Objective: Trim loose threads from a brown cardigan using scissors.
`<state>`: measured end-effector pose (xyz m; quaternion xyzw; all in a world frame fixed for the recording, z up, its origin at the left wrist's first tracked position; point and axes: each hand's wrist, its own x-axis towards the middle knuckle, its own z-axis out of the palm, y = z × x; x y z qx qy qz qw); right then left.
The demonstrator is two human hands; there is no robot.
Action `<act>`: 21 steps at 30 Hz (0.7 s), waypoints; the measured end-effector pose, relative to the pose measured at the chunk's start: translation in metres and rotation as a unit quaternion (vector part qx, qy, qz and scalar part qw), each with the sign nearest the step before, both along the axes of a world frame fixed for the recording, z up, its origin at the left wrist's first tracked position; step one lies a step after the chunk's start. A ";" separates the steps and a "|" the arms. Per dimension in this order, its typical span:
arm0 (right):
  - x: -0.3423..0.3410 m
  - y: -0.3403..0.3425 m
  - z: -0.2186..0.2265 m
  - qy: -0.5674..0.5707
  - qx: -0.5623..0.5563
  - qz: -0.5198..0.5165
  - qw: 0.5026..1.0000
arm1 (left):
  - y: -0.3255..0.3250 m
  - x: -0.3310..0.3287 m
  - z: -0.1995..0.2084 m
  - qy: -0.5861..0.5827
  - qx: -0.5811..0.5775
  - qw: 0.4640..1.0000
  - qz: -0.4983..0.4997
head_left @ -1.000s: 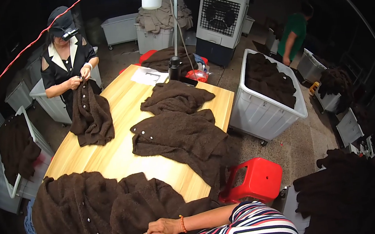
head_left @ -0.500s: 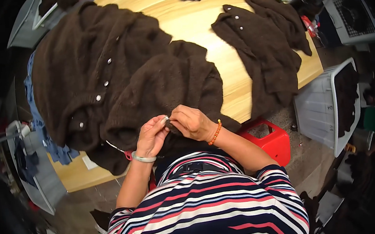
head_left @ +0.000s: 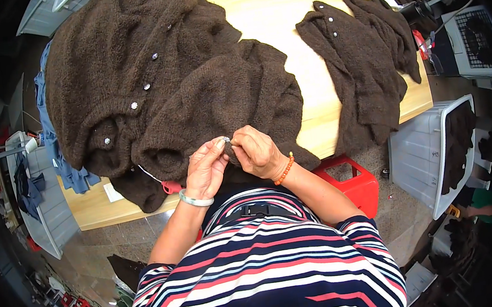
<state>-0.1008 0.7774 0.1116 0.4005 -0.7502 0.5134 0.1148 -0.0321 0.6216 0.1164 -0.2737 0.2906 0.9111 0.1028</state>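
Note:
A dark brown knitted cardigan (head_left: 204,92) lies bunched over the near left of the table, with several shiny round buttons (head_left: 147,86) along its front. At its near edge my left hand (head_left: 206,168) pinches a small silvery button (head_left: 226,139) between thumb and forefinger. Close beside it, my right hand (head_left: 258,152) is closed, fingertips pressed together at the knit by the button. Whether a needle or thread is between those fingertips is too small to tell. Next to my left wrist lies a red-ended thing (head_left: 171,187) with a thin white strip, partly hidden by the knit.
A second brown knitted garment (head_left: 362,65) with buttons lies at the right of the wooden table (head_left: 313,111). Blue cloth (head_left: 46,107) hangs over the left edge. A red stool (head_left: 353,187) and a grey bin (head_left: 421,154) with brown knitwear stand at the right; another bin (head_left: 46,232) is at the left.
The view has shifted slightly and become brighter. Both hands stay together at the button; my right hand's fingertips have drawn slightly away from my left hand's.

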 end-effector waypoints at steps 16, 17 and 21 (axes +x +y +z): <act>-0.021 0.011 0.010 -0.055 -0.006 0.113 0.992 | -0.037 -0.029 0.029 0.063 -0.210 0.945 -0.244; -0.022 0.012 0.011 -0.038 -0.002 0.122 0.992 | -0.038 -0.028 0.027 0.061 -0.210 0.944 -0.246; -0.025 0.012 0.010 0.035 0.020 0.161 0.986 | -0.037 -0.021 0.014 0.010 -0.105 0.970 -0.217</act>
